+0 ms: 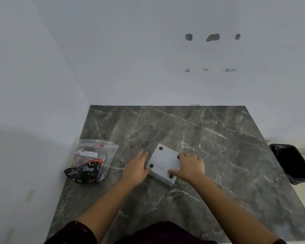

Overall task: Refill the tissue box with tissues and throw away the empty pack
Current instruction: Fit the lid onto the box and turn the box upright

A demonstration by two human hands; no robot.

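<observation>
A white square tissue box (163, 162) lies upside down on the dark marble table (218, 147), its black rubber feet facing up. My left hand (136, 167) presses against the box's left side with fingers extended. My right hand (190, 167) rests over its right edge, thumb along the near side, so both hands hold the box between them. The plastic tissue pack (91, 161), clear on top with a black and red printed lower half, lies to the left near the wall. Whether it holds tissues I cannot tell.
A bin lined with a black bag (291, 163) stands on the floor past the table's right edge. White walls close off the table's left and far sides, forming a corner at the back left.
</observation>
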